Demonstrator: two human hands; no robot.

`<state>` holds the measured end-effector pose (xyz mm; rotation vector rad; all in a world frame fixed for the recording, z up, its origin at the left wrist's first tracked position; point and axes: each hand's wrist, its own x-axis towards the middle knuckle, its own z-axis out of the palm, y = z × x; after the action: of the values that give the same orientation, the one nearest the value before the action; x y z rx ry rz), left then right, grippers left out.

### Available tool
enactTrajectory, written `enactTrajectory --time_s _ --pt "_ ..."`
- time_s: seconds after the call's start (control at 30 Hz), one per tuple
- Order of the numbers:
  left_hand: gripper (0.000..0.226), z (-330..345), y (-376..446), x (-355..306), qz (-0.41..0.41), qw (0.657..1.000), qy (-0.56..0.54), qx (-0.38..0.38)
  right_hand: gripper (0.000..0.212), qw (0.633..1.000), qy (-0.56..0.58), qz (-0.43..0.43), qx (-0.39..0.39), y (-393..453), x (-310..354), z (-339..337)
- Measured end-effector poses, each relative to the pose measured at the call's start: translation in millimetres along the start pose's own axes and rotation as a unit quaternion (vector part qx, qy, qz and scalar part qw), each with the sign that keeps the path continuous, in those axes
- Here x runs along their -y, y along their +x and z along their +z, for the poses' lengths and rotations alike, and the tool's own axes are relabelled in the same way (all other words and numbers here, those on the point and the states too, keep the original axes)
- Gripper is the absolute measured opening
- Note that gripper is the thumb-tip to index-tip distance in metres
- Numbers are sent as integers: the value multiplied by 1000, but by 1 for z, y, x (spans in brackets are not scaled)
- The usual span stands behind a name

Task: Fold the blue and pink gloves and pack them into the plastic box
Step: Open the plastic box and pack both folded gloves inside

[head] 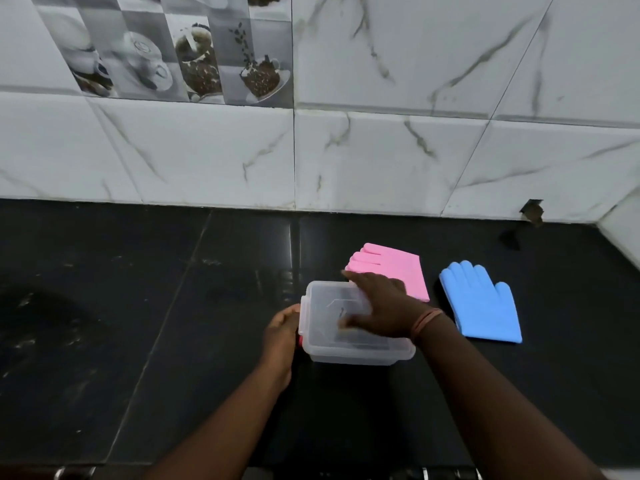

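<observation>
A clear plastic box (346, 351) with its lid on stands on the black counter, near the middle. My right hand (381, 306) lies flat on the lid, fingers spread toward the far left corner. My left hand (282, 332) grips the box's left end, where a red latch shows. The pink gloves (398, 268) lie flat just behind and to the right of the box, partly hidden by my right hand. The blue gloves (481, 303) lie flat farther right, fingers pointing away from me.
The black counter (173, 306) runs back to a white marbled tile wall (381, 161). The wall turns a corner at the far right (620, 230). A small dark chip sits at the wall's base (531, 211).
</observation>
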<state>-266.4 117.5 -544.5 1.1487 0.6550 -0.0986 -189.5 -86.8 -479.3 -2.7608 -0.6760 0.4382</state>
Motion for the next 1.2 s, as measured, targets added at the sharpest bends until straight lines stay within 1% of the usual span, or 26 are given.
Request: enactTrajectory --time_s 0.03,0.07,0.1,0.13,0.23,0.37,0.43,0.5,0.57,0.63,0.67,0.7,0.73,0.77,0.8,0.87,0.9,0.93,0.97,1.0,1.03,1.07,1.1,1.13,1.2 --pt "23 0 1 1 -3 1000 12 -3 120 1000 1 -18 23 -3 10 8" --pt "21 -1 2 1 -7 1000 27 -5 135 999 -18 -35 37 -5 18 18" --pt "20 -3 3 1 -12 999 43 -8 143 997 -42 -48 45 -6 23 27" --pt "20 -5 3 1 -16 998 58 -9 145 995 -64 -58 45 -5 26 33" --pt "18 -10 3 2 -7 995 95 -3 136 994 -82 -79 3 -5 27 41" --pt "14 -10 7 5 8 993 119 -3 122 991 -44 -109 -63 -8 23 40" --pt "14 -11 8 7 13 993 119 -2 115 989 -20 -127 -75 -9 23 37" --pt "15 -12 9 9 17 993 116 1 107 988 41 -133 -72 -11 23 26" --pt "13 -13 9 12 20 994 103 2 100 979 139 -129 -74 -12 22 3" --pt "9 -14 9 14 24 995 92 8 92 952 265 -110 -105 -10 20 -25" --pt "9 -15 9 16 25 995 90 16 86 917 367 -105 -117 -9 18 -41" --pt "10 -16 9 17 23 995 88 26 79 849 504 -115 -108 -6 17 -56" --pt "11 -16 8 17 22 995 87 35 73 755 637 -128 -88 -3 15 -67" --pt "11 -16 7 17 21 995 86 40 70 664 734 -121 -74 1 12 -78" --pt "12 -16 7 17 20 995 85 41 73 592 796 -104 -71 8 9 -85" --pt "15 -13 5 15 16 995 88 36 87 493 865 -70 -62 23 6 -82" --pt "18 -12 4 13 14 995 88 33 92 462 884 -56 -47 30 6 -73" --pt "22 -11 3 12 11 996 84 29 95 442 896 -38 -31 36 8 -63" --pt "25 -10 3 11 7 997 74 22 95 435 900 -8 -20 42 12 -51" --pt "26 -9 4 10 3 998 63 15 88 438 898 41 -14 49 16 -41" --pt "27 -9 5 9 0 998 55 9 73 457 884 98 -13 56 21 -33" --pt "27 -9 6 8 -5 999 48 5 57 489 859 150 -18 62 27 -28" --pt "30 -10 7 7 -9 999 42 4 46 526 827 197 -23 68 33 -25" --pt "32 -11 8 6 -13 999 38 6 42 555 798 233 -23 74 38 -23" --pt "35 -10 10 6 -19 999 36 14 37 587 763 270 -13 85 47 -24"
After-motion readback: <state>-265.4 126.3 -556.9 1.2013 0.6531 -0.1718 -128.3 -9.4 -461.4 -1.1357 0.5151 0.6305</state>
